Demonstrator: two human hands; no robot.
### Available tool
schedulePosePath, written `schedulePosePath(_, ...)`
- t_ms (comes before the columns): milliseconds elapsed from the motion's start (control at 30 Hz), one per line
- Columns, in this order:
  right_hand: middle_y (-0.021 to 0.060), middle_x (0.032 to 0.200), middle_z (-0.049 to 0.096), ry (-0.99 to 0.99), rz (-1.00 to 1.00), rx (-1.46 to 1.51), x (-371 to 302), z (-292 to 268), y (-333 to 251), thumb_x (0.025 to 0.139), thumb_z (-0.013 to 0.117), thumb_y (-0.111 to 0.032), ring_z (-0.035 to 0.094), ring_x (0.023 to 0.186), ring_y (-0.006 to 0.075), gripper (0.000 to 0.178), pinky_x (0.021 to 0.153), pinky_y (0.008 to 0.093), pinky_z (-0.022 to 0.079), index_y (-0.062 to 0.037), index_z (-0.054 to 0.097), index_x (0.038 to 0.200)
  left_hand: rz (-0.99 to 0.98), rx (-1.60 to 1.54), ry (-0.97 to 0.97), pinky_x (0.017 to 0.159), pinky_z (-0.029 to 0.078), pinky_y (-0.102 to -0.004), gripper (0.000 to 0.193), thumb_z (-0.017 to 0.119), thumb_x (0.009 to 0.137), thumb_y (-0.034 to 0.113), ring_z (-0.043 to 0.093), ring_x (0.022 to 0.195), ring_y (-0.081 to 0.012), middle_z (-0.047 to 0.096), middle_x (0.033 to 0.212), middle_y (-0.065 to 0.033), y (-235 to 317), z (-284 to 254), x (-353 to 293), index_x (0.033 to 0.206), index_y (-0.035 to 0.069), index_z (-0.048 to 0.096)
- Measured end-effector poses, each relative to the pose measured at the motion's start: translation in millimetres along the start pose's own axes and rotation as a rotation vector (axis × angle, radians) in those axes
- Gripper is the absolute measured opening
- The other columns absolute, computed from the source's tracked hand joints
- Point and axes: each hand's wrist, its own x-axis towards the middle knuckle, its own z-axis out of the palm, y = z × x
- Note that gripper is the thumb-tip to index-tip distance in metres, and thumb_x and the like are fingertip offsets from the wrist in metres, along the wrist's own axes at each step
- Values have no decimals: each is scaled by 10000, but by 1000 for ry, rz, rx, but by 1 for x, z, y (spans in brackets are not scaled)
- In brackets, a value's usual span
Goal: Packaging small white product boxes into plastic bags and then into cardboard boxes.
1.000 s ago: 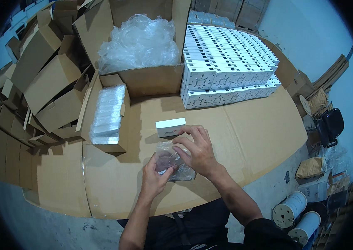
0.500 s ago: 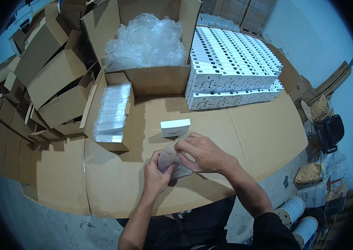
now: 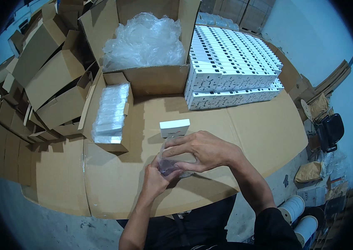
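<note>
My left hand grips a see-through plastic bag near the front of the cardboard-covered table, thumb on the near side. Over the bag's right side curls my right hand, its thumb and fingertips on the film. Something purplish-grey shows through the plastic; I cannot make out what it is. A small white box stands just beyond my fingers. Left of it, an open carton holds a row of several items wrapped in plastic.
A large open carton full of crumpled plastic bags stands at the back. Stacked white boxes fill the far right of the table. Empty brown cartons pile up at left. Cable spools sit on the floor at right.
My right hand has changed from a pinch at the bag's upper edge to fingers spread along its far side, thumb lower. The left hand keeps its hold.
</note>
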Motion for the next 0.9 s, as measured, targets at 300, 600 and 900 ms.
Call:
schedulePosePath(300, 106, 1432, 590, 633, 108, 261, -19, 11, 58, 929, 626, -69, 606, 1204, 211, 485, 838, 290, 525, -82, 570, 1410, 20, -41, 16, 862, 568, -343, 567, 903, 725, 113, 713, 957, -197, 740, 1046, -127, -7, -3, 4, 1209, -8, 635)
schedulePosePath(600, 68, 1375, 606, 639, 232, 713, -12, 54, 76, 852, 575, 140, 570, 1126, 146, 601, 901, 281, 524, -82, 579, 1410, -3, -82, 27, 797, 564, -298, 573, 914, 714, 83, 662, 905, -136, 682, 1027, -58, -7, -3, 5, 1192, 9, 607)
schedulePosePath(900, 106, 1192, 591, 1057, 122, 802, -9, 65, 95, 909, 654, 86, 656, 1027, 176, 449, 801, 304, 625, -27, 518, 1322, -11, -105, 10, 811, 567, -296, 590, 915, 715, 74, 661, 918, -134, 684, 1056, -66, -8, -1, 4, 1213, 7, 607)
